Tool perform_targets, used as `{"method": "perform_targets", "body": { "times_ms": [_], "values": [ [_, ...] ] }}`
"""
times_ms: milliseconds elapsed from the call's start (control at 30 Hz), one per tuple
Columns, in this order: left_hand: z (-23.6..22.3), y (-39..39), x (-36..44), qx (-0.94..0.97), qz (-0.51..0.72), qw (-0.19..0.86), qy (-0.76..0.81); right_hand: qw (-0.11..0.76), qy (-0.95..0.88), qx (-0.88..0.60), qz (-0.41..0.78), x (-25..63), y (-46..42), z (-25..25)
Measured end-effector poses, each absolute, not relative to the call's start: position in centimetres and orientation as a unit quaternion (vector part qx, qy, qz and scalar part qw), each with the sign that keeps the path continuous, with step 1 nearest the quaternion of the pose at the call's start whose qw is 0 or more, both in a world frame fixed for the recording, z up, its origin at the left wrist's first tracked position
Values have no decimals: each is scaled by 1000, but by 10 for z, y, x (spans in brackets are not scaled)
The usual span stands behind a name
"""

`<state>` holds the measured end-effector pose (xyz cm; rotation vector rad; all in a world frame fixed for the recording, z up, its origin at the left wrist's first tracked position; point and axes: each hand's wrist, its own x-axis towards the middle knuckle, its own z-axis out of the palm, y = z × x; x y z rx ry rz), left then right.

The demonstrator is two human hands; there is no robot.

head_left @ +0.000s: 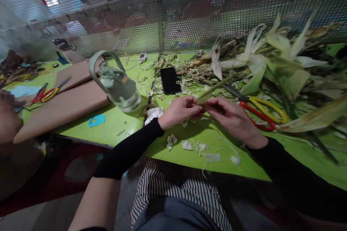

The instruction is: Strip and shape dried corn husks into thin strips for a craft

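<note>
Over the green table (119, 122), my left hand (180, 111) and my right hand (230, 117) meet and both pinch the lower end of a long green corn-husk strip (214, 88) that slants up to the right. The fingers of both hands are closed on it. Red and yellow scissors (260, 112) lie just right of my right hand. Small pale husk scraps (202, 148) lie on the table below my hands.
A big pile of corn husks (273, 61) fills the right side. A black phone (170, 80) lies behind my hands, a clear bottle with a grey-green handle (116, 83) to the left. Brown cardboard (65, 104), more scissors (50, 92) and another person's hand (8, 119) are at far left. A perforated metal screen (173, 11) backs the table.
</note>
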<state>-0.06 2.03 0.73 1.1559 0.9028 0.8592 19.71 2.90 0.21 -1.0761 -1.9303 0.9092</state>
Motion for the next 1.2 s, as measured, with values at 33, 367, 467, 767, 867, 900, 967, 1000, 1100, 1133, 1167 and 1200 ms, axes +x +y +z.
{"method": "perform_targets", "body": {
  "times_ms": [33,367,467,767,867,900,967,1000,1100,1133,1167,1200],
  "values": [
    [7,21,0,508,383,661,397,369,-740,-418,376,196,29,2],
    [30,13,0,451,360,705,412,402,-692,-437,411,195,26,1],
    [35,10,1,418,385,716,405,420,-675,-446,411,194,23,4],
    [25,21,-6,417,374,723,404,408,-696,-409,426,192,23,8],
    [23,24,-11,402,358,732,417,372,-745,-398,384,195,23,10],
    [24,25,-12,399,349,737,420,368,-758,-397,363,195,22,11],
    [25,25,-14,399,334,743,420,366,-774,-395,333,195,21,12],
    [26,25,-14,401,330,744,420,364,-779,-394,324,195,21,12],
    [27,25,-15,408,316,743,426,358,-793,-392,299,194,20,12],
    [28,25,-15,410,312,742,429,357,-799,-390,287,194,20,11],
    [28,24,-15,410,309,741,433,357,-805,-386,274,194,20,11],
    [29,24,-15,410,306,741,435,356,-812,-383,260,194,20,10]
  ]
}}
